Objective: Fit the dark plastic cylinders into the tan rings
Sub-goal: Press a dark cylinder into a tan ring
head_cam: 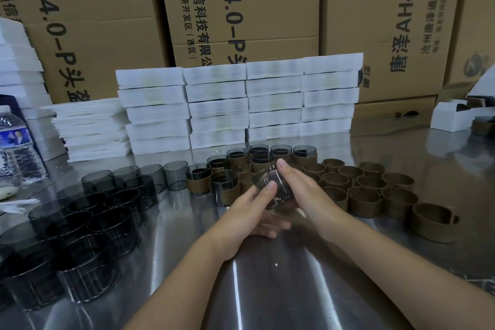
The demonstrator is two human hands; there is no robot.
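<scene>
Both hands hold one dark see-through plastic cylinder [270, 182] above the steel table, tilted on its side. My left hand [251, 211] grips it from below with the thumb on its front. My right hand [300, 187] wraps it from the right, a fingertip on its top rim. Whether a tan ring sits on it is hidden by the fingers. Several loose dark cylinders [88, 211] stand at the left. Several empty tan rings [372, 193] stand at the right. Several cylinders fitted in tan rings [227, 182] stand just behind my hands.
Stacks of white flat boxes [235, 104] line the back of the steel table [281, 276], with big cardboard cartons [241, 8] behind them. A water bottle [16, 147] stands at the far left. An open white box [452, 115] sits at the far right.
</scene>
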